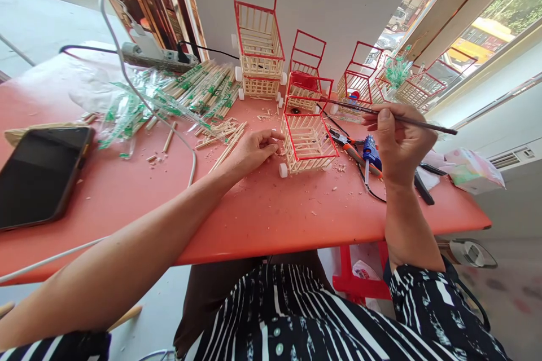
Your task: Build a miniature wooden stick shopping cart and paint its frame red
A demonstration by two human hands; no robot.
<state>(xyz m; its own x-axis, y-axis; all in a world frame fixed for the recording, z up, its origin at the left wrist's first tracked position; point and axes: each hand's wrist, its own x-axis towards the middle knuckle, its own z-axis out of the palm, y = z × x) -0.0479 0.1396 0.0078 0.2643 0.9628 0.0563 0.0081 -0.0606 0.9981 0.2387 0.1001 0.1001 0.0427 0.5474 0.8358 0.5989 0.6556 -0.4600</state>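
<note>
Phone: a dark phone [40, 172] lies flat on the red table [262, 220], well to the left of both hands.
White cable: a white cable [139, 96] runs down across the table from a grey power strip [158, 57], passing between the phone and the left hand.
Chopstick packets: a heap of green-printed wrapped chopsticks [199, 90] sits behind and left of the left hand, with bare sticks [226, 144] and shavings strewn just beside its knuckles.
Left hand: the left hand [252, 152] rests on the table, fingers curled, fingertips touching the left wall of the stick cart; it steadies rather than clasps it.
Stick cart: the small stick cart [307, 141], pale sticks with red-painted rims and white wheels, stands between the two hands, close in front of the left fingertips.
Finished carts: taller carts [259, 39] stand in a row behind it, against the wall and window.
Right hand: the right hand [398, 146] is raised to the right of the cart, closed around a thin brush.
Brush: the brush [383, 114] lies level through that grip, its tip reaching left over the cart's red frame.
Tools: pliers [349, 145] and a blue glue gun [370, 152] lie under the brush, between cart and right hand.
Tissue pack: a tissue pack [474, 172] sits right of the right hand.
</note>
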